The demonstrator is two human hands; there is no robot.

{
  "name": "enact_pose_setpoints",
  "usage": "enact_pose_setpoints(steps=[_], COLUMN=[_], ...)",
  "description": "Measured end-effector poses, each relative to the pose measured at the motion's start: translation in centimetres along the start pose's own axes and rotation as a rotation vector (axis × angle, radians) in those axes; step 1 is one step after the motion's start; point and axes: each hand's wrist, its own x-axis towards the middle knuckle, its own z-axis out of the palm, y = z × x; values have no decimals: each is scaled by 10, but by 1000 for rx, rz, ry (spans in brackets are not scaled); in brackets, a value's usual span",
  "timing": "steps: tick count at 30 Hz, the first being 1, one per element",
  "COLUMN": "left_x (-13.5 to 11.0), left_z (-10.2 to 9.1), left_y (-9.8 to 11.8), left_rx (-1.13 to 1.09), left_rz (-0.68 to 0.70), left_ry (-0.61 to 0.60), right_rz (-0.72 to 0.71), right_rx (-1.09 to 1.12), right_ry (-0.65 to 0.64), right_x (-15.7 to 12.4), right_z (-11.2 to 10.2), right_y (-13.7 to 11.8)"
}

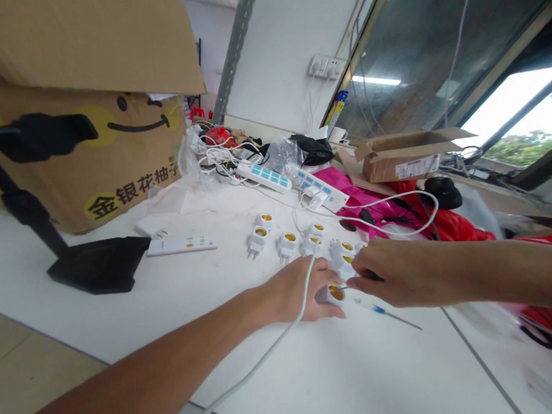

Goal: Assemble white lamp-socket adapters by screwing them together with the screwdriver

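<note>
My left hand (300, 288) is closed round a white plug-in lamp socket (336, 293) with a brass-coloured inside, holding it on the white table. My right hand (389, 273) grips a slim dark-handled tool (373, 276), probably a screwdriver. Its thin metal tip reaches the socket's opening; most of the handle is hidden by the fingers. Just beyond both hands stand several more white lamp sockets (287, 245), some with plug pins showing. On the near side of my right hand lies a screwdriver (381, 310) with a blue and clear handle.
A white cable (271, 348) passes over my left hand. White power strips (264, 175) and tangled cords lie at the back. To the left are a black stand (100, 264), a white remote-like panel (183, 245) and a big carton (93, 163). An open box (401, 160) sits by the window.
</note>
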Motion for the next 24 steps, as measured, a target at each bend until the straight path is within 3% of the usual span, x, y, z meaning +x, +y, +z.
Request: enact_pose_setpoints(steps=[5,9,12,14,20,24], left_x=[1,1,1,1,-1,-2], left_z=[-2,-4,-4,-3,-6,-8], left_y=[2,4,3,2,4,6], left_rx=[10,17,10,4,-6,-8], left_rz=[-5,-11,-8,-13,-18,-17], left_ry=[-12,-32,-44,-45,-41,-28], right_rz=[-106,-357,-435,-375,25,93], right_rx=[-114,-327,-439,-346,114,178], right_ry=[130,214,179,139,8,-33], right_x=[-7,-5,0,3,11,12], right_z=[9,-7,-21,-26,-22,-19], right_y=[1,-4,-11,-14,-7,-1])
